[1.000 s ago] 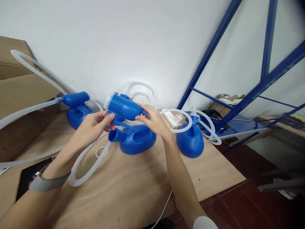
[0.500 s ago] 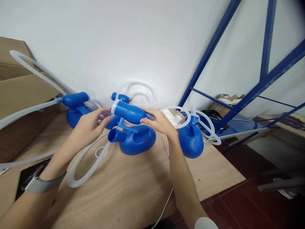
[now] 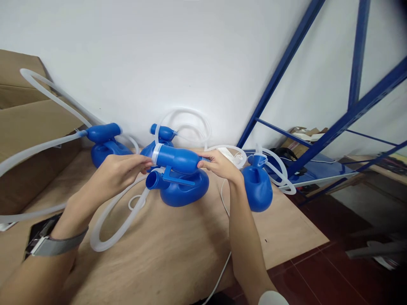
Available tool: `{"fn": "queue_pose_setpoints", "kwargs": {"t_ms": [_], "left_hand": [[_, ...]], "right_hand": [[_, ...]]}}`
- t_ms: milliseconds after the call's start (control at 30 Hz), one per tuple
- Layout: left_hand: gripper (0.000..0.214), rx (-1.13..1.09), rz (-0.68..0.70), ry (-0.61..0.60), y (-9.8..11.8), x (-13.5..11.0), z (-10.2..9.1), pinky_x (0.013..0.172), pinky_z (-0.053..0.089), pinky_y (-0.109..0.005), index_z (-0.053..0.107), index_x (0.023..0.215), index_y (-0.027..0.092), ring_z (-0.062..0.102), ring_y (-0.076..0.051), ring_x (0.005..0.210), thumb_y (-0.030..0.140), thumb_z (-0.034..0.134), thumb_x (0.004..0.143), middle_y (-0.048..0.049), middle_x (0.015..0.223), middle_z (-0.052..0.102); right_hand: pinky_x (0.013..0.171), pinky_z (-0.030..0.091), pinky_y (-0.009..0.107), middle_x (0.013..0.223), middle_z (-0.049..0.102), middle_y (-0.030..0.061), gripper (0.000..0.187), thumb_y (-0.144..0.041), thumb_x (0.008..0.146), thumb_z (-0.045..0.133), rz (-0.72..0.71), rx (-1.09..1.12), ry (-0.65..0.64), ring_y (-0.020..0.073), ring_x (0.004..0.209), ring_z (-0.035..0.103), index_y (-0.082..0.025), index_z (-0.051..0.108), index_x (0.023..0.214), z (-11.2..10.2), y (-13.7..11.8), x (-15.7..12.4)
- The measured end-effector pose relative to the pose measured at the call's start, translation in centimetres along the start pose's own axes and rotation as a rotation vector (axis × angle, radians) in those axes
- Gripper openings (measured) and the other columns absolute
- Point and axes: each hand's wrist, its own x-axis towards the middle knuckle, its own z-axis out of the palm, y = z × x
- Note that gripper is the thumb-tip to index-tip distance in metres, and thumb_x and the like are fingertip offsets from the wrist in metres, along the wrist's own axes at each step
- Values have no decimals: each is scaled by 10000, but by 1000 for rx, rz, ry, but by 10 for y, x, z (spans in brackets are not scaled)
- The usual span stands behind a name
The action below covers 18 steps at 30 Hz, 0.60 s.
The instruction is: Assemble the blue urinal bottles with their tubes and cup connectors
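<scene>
The blue funnel piece (image 3: 178, 157) is held level just above a blue bottle (image 3: 187, 190) on the worktop (image 3: 178, 254). The left hand (image 3: 117, 173) pinches its white-rimmed wide end and the right hand (image 3: 221, 165) pinches the narrow tip. With fingertip grips this light, it could slip and snag the white tube (image 3: 114, 224).

Left hand (image 3: 122, 169) and right hand (image 3: 219, 164) grip a blue plastic funnel piece (image 3: 176, 159) by its ends above a blue plastic jug (image 3: 186, 188) on the wooden counter (image 3: 178, 245).

- White wall (image 3: 159, 51) at back, evenly lit.
- Wood table (image 3: 178, 258) in front.
- Blue metal rack (image 3: 356, 106), R side.
- Dark red tile floor (image 3: 333, 275).
- Cardboard boxes (image 3: 28, 123), L.
</scene>
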Motion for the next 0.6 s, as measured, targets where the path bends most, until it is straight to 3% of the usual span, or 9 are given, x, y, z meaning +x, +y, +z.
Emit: {"fn": "queue_pose_setpoints", "kwargs": {"t_ms": [267, 467, 600], "left_hand": [[258, -140, -20, -77, 22, 7, -14, 529, 517, -271, 833, 913, 316, 700, -182, 516, 380, 585, 946, -2, 630, 760], [203, -214, -36, -65, 32, 12, -19, 419, 434, -237, 831, 858, 329, 574, -133, 375, 335, 630, 891, 31, 517, 686], [173, -219, -160, -35, 32, 7, -27, 450, 465, -255, 829, 798, 342, 574, -152, 399, 411, 673, 827, 21, 524, 685]], "right_hand": [[900, 564, 357, 1062, 813, 47, 529, -660, 823, 774, 94, 71, -59, 266, 978, 731, -220, 851, 1105, -11, 1, -10], [690, 519, 289, 901, 773, 38, 650, -734, 752, 795, 96, 131, -88, 202, 800, 662, -182, 856, 1090, -7, -4, -3], [648, 490, 289, 875, 760, 39, 631, -737, 745, 800, 87, 101, -80, 190, 754, 630, -195, 860, 1063, -14, 3, -9]]}}
